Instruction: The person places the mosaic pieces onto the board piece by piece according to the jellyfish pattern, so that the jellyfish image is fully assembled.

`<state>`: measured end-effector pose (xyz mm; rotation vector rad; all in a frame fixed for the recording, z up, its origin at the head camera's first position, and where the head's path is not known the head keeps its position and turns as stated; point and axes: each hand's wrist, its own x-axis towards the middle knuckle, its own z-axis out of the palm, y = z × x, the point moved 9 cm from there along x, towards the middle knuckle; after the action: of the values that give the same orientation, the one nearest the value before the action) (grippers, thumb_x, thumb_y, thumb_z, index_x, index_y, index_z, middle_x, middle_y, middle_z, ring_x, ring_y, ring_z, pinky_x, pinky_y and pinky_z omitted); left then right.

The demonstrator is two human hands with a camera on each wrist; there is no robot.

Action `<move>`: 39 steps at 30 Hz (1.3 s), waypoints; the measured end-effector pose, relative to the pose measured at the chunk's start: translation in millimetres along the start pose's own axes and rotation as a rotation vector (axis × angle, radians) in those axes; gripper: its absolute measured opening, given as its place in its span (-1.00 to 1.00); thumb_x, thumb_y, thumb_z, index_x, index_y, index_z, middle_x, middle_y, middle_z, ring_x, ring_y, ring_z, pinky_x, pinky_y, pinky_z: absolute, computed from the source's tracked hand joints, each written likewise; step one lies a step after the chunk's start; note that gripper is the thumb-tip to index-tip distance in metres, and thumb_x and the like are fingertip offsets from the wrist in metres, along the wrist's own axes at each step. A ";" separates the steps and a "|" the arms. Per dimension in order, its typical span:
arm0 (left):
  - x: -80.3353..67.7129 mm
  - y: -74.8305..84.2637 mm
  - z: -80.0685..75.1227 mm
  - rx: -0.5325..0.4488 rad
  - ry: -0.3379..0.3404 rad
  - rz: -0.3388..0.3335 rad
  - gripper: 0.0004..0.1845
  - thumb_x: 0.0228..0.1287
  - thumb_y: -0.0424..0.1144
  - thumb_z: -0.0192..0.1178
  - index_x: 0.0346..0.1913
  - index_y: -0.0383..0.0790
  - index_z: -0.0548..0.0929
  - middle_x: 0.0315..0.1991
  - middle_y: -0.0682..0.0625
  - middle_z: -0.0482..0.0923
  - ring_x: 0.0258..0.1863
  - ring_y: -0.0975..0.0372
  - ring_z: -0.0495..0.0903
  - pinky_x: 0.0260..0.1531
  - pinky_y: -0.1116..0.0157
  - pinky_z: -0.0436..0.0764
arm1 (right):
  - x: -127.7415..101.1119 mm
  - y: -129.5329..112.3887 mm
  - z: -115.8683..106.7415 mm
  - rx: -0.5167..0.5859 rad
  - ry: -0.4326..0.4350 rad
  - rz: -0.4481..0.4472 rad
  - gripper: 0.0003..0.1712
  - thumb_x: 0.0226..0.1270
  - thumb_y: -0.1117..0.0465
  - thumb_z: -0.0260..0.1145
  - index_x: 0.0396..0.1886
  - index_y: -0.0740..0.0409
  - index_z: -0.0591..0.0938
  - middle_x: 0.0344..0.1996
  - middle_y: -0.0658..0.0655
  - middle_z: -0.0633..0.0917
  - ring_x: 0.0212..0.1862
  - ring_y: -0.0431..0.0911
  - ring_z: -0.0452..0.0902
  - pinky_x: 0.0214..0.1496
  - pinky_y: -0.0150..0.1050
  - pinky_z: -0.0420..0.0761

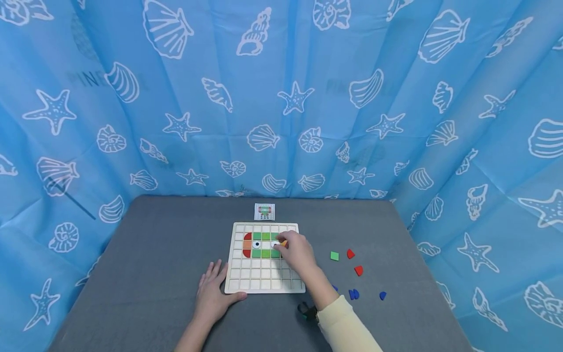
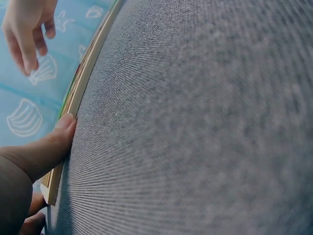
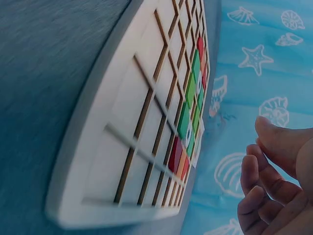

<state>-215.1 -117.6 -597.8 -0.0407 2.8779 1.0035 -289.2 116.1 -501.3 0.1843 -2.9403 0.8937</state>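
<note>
A white gridded board lies on the table, with red, orange and green tiles and two eye tiles in rows in its upper half. My left hand is at the near left corner, fingers spread along the left side. Its thumb presses the board's front edge. My right hand hovers over the right end of the tile rows and hides part of them. In the right wrist view its fingers are loosely bent, the thumb near them, and no tile shows between them.
A small picture card lies behind the board. To the right are a green square, red pieces and several blue pieces. A black object is beside my right wrist. A blue shell-patterned curtain surrounds the grey table.
</note>
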 end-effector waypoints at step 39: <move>-2.4 1.6 -3.7 -0.029 0.018 0.006 0.28 -0.25 0.37 0.52 0.51 -0.32 0.30 0.56 -0.31 0.13 0.59 -0.19 -0.04 0.53 -0.19 0.01 | -35.0 148.5 -45.6 -0.108 -0.090 0.269 -0.60 0.23 0.33 0.48 0.08 0.25 0.72 0.00 0.30 0.70 0.03 0.20 0.63 -0.02 0.11 0.68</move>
<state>-213.1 -118.6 -593.7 -0.0437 2.8816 1.0513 -273.0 267.3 -548.5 -0.1867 -3.1381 0.7677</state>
